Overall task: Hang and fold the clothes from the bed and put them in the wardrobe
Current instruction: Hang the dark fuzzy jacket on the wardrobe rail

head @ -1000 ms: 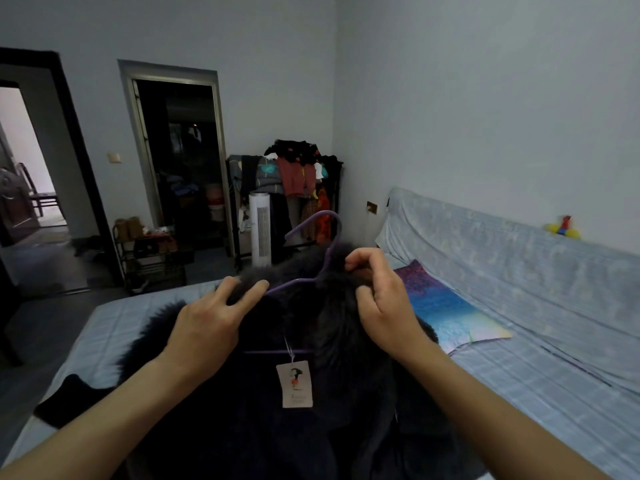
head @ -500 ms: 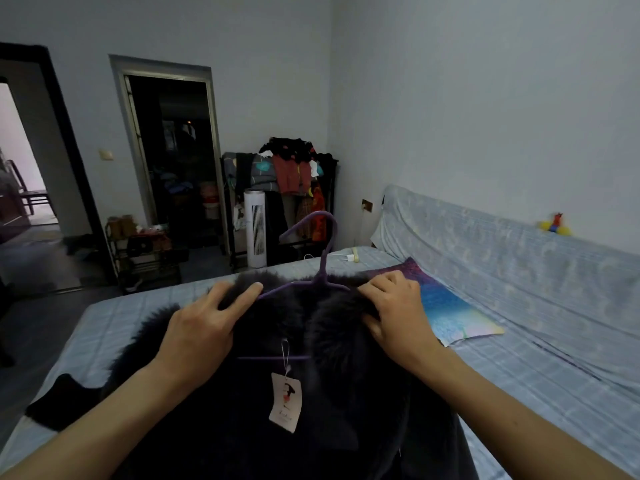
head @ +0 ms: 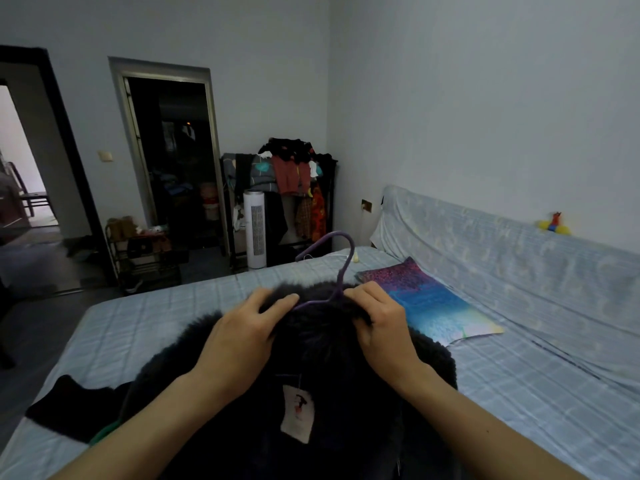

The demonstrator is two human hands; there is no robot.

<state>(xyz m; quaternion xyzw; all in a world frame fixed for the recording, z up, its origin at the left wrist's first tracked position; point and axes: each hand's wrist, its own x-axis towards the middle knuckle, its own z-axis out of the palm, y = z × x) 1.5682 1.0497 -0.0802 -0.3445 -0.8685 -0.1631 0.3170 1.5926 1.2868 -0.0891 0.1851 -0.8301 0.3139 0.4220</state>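
Pale blue checked bedding covers the bed (head: 166,327), which fills the lower part of a grey-walled bedroom. On it, nearest the person, lies a dark fur coat (head: 332,372) with a purple hanger (head: 342,268) inside its collar, the hook rising clear above the fur. The left hand (head: 242,341) grips the collar left of the hook, fingers curled into the fur. The right hand (head: 384,329) pinches the collar just right of the hanger's neck. A paper tag (head: 298,414) hangs below the collar. A black garment (head: 69,407) lies at the bed's left edge and a colourful pillow (head: 429,306) to the right. A loaded clothes rack (head: 294,174) and a white tower fan (head: 254,230) stand by the far wall.
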